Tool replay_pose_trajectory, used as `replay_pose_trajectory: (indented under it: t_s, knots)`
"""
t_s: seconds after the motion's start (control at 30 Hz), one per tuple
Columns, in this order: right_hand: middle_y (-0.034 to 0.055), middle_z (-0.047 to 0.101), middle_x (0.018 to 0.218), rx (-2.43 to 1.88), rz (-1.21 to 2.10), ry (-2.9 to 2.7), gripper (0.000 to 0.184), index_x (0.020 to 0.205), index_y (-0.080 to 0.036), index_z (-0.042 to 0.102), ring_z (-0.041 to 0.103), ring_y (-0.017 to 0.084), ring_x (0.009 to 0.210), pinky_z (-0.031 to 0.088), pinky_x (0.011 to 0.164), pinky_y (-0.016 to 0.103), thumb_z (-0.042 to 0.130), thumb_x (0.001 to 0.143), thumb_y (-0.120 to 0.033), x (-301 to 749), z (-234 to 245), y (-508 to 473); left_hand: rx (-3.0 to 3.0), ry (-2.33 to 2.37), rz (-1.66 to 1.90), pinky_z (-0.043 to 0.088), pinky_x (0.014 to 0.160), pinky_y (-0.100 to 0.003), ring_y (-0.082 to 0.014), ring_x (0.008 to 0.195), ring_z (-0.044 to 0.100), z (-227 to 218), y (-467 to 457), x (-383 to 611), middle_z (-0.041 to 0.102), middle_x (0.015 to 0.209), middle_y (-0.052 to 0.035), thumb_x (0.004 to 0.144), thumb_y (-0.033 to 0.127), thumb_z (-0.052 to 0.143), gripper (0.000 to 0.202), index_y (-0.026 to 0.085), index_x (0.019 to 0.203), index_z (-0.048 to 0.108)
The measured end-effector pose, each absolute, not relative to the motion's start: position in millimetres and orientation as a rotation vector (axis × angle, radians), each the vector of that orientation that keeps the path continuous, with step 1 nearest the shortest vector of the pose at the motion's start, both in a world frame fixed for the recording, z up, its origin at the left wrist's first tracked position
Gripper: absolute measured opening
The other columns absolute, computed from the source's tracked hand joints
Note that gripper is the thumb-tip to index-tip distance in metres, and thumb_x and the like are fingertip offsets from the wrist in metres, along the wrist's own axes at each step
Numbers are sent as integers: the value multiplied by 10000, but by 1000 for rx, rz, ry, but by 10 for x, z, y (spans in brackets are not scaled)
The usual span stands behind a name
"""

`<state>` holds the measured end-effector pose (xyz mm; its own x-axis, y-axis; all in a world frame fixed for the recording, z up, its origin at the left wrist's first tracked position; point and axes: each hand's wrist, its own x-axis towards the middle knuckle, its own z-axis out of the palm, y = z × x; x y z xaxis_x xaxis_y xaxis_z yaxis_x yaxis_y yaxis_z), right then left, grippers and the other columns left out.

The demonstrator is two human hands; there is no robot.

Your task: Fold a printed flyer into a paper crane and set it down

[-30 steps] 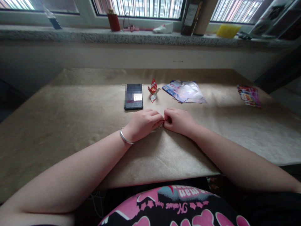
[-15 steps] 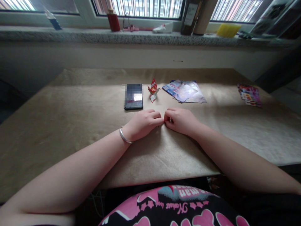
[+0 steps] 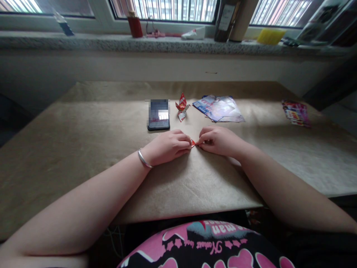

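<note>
Between left hand (image 3: pixel 172 146) and right hand (image 3: pixel 221 140), pinched by both: red wrapper (image 3: pixel 193 143) (partly hidden), long axis sideways.

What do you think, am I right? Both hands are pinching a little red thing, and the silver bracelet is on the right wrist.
Almost! The silver bracelet is on the wrist of the left hand, not the right hand, as the head view shows. The rest is right: both hands are pinching the little red thing.
</note>
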<state>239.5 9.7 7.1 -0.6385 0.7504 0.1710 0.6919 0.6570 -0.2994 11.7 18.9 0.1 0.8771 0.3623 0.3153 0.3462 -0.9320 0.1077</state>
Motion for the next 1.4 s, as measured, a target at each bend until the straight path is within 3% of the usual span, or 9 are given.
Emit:
replay_pose_trajectory:
  t_s: [0.17, 0.33, 0.47, 0.7, 1.1, 1.4]
  knots:
    - [38, 654, 894, -1209, 402, -2439, 188, 901, -195, 712, 585, 119, 713, 430, 669, 234, 551, 809, -226, 2408, -4, 145, 2890, 553, 596, 493, 854, -285, -149, 954, 580, -49, 219, 120, 682, 1003, -42, 897, 180, 491, 181, 185, 933, 669]
    - [64, 677, 959, -1167, 342, -2353, 222, 993, -184, 681, 579, 148, 774, 442, 706, 261, 537, 830, -221, 2334, -61, 140, 2840, 518, 690, 452, 971, -332, -164, 1080, 545, -90, 263, 124, 691, 1027, -22, 882, 116, 495, 209, 192, 937, 681]
    - [51, 698, 902, -1175, 279, -2393, 175, 927, -202, 701, 573, 176, 838, 432, 777, 289, 570, 811, -217, 2316, -64, 139, 2862, 629, 704, 471, 916, -322, -155, 1004, 558, -85, 257, 125, 678, 1013, -30, 922, 181, 469, 234, 225, 940, 699]
    - [29, 666, 758, -1287, 226, -2409, 142, 879, -208, 708, 548, 167, 746, 405, 686, 269, 621, 803, -292, 2353, -24, 153, 2847, 794, 609, 489, 813, -267, -139, 896, 602, -84, 204, 120, 650, 992, -53, 916, 176, 468, 231, 214, 990, 683]
    - [21, 696, 815, -1340, 44, -2499, 198, 782, -240, 729, 552, 194, 808, 404, 701, 302, 641, 798, -416, 2323, 31, 69, 2842, 712, 580, 498, 893, -312, -166, 1013, 605, -67, 202, 136, 641, 1138, -55, 856, 83, 480, 246, 187, 995, 654]
    - [33, 705, 917, -1215, 126, -2537, 192, 747, -207, 690, 578, 193, 899, 441, 821, 316, 615, 819, -369, 2313, 40, 86, 2864, 707, 540, 465, 988, -336, -183, 1114, 574, -82, 180, 171, 617, 1195, -84, 875, 107, 462, 239, 140, 1075, 589]
